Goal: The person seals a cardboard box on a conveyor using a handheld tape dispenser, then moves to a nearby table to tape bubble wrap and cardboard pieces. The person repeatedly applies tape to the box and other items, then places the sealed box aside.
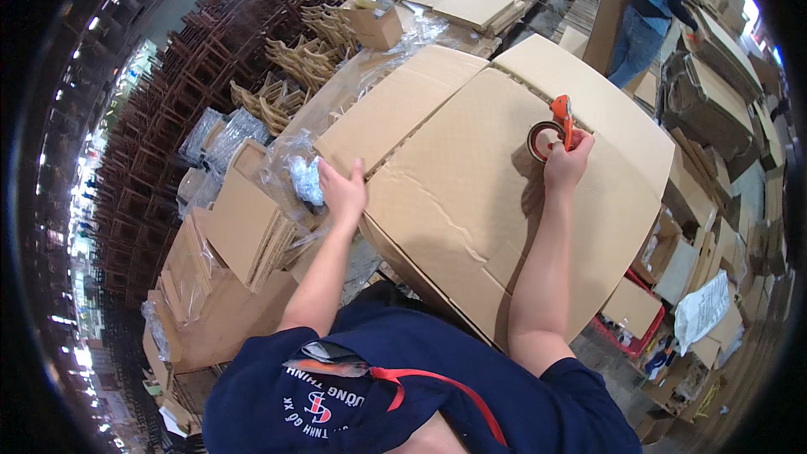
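Note:
A large cardboard box [454, 176] stands in front of me, its top flaps folded down with a seam between them. My right hand [567, 160] is closed around an orange tape dispenser [562, 109] with a roll of tape on it, over the right part of the box top. My left hand [343, 192] rests at the left edge of the box with its fingers apart, next to a bunched piece of clear plastic wrap [307, 181]. Whether the tape touches the cardboard I cannot tell.
Stacked wooden chair frames [189, 84] fill the far left. Cardboard sheets [248, 223] lean at the left. At the back right a person in blue [647, 13] stands by stacked flat cartons [710, 105]. A red crate [643, 332] and a white bag [703, 311] lie right.

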A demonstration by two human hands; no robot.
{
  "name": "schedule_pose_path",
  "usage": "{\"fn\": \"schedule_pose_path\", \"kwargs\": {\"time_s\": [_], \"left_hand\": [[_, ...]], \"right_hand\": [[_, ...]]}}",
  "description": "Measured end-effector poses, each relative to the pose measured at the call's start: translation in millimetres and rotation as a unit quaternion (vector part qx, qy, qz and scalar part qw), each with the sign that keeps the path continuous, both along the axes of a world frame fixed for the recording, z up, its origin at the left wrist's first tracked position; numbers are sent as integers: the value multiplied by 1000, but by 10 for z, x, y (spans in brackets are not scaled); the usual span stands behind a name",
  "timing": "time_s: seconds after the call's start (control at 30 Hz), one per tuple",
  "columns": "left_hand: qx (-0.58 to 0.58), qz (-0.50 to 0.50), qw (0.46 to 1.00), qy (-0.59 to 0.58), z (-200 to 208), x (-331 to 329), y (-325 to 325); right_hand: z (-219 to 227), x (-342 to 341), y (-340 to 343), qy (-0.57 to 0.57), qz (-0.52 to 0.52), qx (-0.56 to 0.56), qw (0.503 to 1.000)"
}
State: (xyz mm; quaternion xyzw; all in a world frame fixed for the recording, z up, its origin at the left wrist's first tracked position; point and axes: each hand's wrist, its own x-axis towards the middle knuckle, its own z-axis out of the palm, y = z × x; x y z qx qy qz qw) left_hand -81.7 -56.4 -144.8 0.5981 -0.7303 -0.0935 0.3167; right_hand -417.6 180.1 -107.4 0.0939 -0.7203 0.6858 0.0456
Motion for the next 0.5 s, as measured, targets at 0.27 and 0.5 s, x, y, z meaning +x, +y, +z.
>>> {"fn": "schedule_pose_path", "kwargs": {"time_s": [0.27, 0.5], "left_hand": [[478, -253, 607, 583, 636, 439, -569], [39, -567, 807, -160, 1108, -512, 222]], "right_hand": [[-3, 65, 85, -8, 42, -105, 994], [103, -155, 344, -60, -120, -350, 927]]}}
